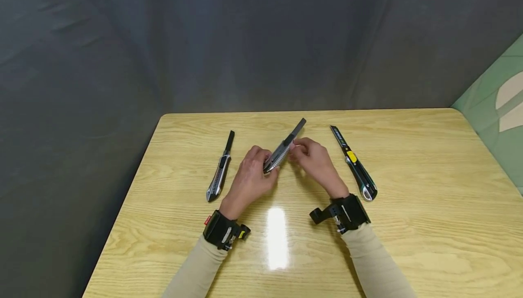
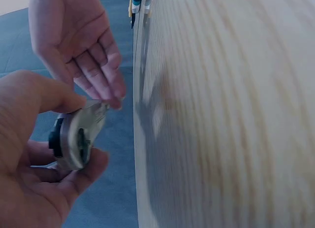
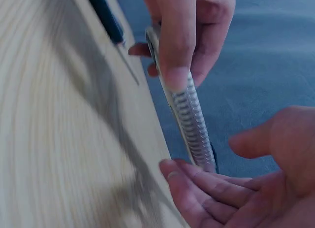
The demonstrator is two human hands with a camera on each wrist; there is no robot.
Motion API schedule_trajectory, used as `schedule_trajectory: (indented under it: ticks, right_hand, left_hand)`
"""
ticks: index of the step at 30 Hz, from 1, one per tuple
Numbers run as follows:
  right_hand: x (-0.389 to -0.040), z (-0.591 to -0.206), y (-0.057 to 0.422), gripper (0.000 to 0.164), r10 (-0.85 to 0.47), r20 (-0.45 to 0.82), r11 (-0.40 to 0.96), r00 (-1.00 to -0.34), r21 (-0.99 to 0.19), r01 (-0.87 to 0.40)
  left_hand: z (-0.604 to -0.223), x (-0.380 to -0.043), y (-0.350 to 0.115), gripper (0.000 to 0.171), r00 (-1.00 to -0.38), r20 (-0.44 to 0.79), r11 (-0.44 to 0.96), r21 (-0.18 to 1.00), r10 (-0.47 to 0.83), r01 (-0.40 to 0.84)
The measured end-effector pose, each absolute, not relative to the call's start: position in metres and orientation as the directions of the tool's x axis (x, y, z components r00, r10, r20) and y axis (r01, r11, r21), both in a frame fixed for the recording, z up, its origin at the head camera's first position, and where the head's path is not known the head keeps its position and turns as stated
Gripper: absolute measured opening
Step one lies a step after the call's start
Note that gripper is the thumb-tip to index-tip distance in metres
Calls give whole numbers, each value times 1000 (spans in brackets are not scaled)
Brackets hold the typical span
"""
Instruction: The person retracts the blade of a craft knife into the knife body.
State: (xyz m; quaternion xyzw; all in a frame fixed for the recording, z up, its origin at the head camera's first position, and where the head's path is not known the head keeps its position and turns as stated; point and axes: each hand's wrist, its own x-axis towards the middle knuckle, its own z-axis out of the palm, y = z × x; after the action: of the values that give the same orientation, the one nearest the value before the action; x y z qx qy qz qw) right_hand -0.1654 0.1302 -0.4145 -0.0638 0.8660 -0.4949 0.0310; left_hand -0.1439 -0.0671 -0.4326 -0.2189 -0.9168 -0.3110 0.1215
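Note:
My left hand (image 1: 252,173) grips a silver-grey utility knife (image 1: 278,155) by its rear end, thumb on one side and fingers on the other. The knife is held up over the table, tilted, its dark blade (image 1: 299,127) extended toward the far right. Ridges run along the handle's edge in the right wrist view. My right hand (image 1: 315,162) is beside the knife's front half. There its fingers (image 3: 211,191) lie fairly straight against the handle's front end, with the thumb (image 3: 251,141) apart from it. In the left wrist view the knife's rounded end (image 2: 74,144) faces the camera.
A second silver and black utility knife (image 1: 218,178) lies left of my hands, dark blade out. To their right lies a dark green and black utility knife (image 1: 362,178) with a yellow slider. The wooden table (image 1: 433,189) ends at a dark curtain (image 1: 261,44).

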Motion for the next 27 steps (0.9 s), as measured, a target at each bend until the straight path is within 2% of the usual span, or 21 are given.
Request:
schedule_trajectory:
  ticks: [5, 16, 27]
  right_hand:
    - [-162, -405, 126, 35, -120, 19, 323, -993, -944, -58]
    - [-162, -413, 118, 33, -26, 81, 265, -996, -961, -85]
    - [-164, -409, 110, 40, 5, 71, 29, -997, -997, -71]
  left_hand:
    - [-430, -144, -65, 33, -869, 401, 717, 511, 289, 474]
    - [-433, -141, -61, 36, -851, 459, 673, 547, 256, 498]
    - [-430, -133, -53, 41, -834, 526, 625, 598, 168, 503]
